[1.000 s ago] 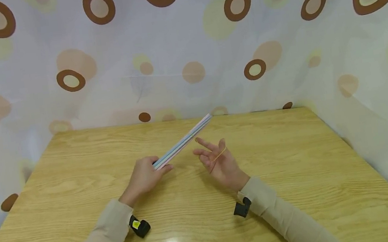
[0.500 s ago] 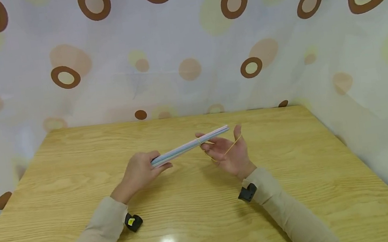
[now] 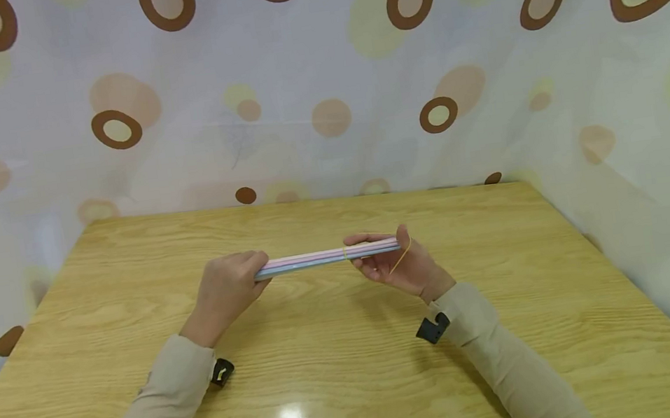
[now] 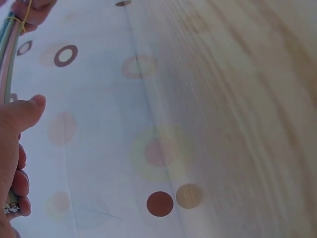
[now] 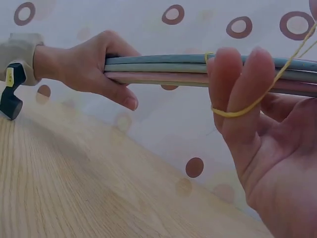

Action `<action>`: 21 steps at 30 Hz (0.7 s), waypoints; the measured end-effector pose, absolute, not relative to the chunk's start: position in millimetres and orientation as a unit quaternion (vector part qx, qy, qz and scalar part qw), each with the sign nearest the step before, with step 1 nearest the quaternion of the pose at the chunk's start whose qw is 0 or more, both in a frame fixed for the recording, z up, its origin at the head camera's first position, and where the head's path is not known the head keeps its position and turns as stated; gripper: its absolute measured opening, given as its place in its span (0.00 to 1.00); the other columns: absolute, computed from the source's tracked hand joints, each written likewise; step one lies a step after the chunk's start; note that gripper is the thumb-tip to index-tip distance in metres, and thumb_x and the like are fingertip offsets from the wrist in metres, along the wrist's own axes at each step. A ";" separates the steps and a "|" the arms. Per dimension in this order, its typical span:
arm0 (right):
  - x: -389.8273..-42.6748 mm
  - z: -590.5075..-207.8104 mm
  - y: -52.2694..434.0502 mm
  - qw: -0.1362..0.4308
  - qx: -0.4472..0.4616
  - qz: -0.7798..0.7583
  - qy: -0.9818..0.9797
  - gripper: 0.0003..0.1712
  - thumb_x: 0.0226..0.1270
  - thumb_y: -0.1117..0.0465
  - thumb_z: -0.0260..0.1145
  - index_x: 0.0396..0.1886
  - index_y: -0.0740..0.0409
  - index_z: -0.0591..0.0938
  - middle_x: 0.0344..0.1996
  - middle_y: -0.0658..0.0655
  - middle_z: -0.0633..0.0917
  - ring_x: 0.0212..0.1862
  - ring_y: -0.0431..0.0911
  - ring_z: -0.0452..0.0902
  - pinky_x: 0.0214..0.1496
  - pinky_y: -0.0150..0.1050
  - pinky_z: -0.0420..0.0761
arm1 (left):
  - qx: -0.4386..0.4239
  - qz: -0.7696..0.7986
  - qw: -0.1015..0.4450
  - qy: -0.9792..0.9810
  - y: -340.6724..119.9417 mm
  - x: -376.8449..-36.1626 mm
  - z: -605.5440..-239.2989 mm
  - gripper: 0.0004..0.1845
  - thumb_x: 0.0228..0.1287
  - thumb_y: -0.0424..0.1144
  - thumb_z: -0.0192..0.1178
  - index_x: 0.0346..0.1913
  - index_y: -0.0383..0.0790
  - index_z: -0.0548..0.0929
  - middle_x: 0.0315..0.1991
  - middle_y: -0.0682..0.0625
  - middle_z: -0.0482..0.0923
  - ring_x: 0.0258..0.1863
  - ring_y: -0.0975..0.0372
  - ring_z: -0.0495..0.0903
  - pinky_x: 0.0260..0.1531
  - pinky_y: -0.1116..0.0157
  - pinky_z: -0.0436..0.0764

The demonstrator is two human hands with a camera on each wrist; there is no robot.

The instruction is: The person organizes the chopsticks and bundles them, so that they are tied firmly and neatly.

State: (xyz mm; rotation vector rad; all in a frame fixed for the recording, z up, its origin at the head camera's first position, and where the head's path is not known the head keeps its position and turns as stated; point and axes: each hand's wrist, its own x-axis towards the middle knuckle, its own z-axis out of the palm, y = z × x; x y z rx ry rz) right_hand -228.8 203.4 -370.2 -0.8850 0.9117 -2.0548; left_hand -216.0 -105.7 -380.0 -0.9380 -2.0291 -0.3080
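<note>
Slim sticks [image 3: 310, 262], centre of frame: smooth, matt to low-sheen; wood or plastic, cannot tell. Yellow band [image 5: 242, 113], right half of right wrist view: rubber-like, smooth. Table [image 3: 328, 351]: wood-grained, glossy, light glaring at lower middle. Backdrop [image 3: 276, 54], upper frame: printed, cloth-like, matt, faintly creased. Sleeves [image 3: 168, 393]: matt woven cloth. Wrist mount [image 3: 433, 329], lower right: black, plastic-looking.

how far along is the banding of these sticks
Done: a yellow band wraps the pastel-coloured sticks. In hand: the left hand grips one end; the right hand holds a yellow loop stretched open. Probably left: releasing that loop so it closes round the sticks.
</note>
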 end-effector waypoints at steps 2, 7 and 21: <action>-228.9 -370.8 202.4 0.331 -0.349 -0.784 0.393 0.37 0.61 0.35 0.60 0.61 0.56 0.77 0.44 0.53 0.81 0.42 0.39 0.78 0.44 0.28 0.78 | -0.377 -0.125 0.426 -0.813 -105.9 -215.6 -379.7 0.18 0.45 0.31 0.75 0.22 0.39 0.71 0.14 0.51 0.75 0.10 0.66 0.61 0.11 0.72 0.58; -228.8 -373.0 200.1 0.288 -0.359 -0.765 0.451 0.32 0.60 0.37 0.62 0.58 0.51 0.79 0.39 0.50 0.81 0.33 0.36 0.76 0.37 0.25 0.76 | -0.370 -0.134 0.420 -0.818 -105.2 -214.2 -379.7 0.17 0.45 0.30 0.75 0.22 0.39 0.73 0.15 0.50 0.78 0.10 0.66 0.64 0.11 0.71 0.60; -228.3 -373.8 201.2 0.243 -0.341 -0.757 0.502 0.21 0.67 0.53 0.60 0.58 0.49 0.78 0.39 0.49 0.79 0.29 0.36 0.68 0.32 0.27 0.67 | -0.345 -0.158 0.390 -0.839 -99.0 -212.7 -383.4 0.16 0.44 0.38 0.77 0.22 0.38 0.76 0.15 0.50 0.78 0.10 0.67 0.63 0.11 0.71 0.62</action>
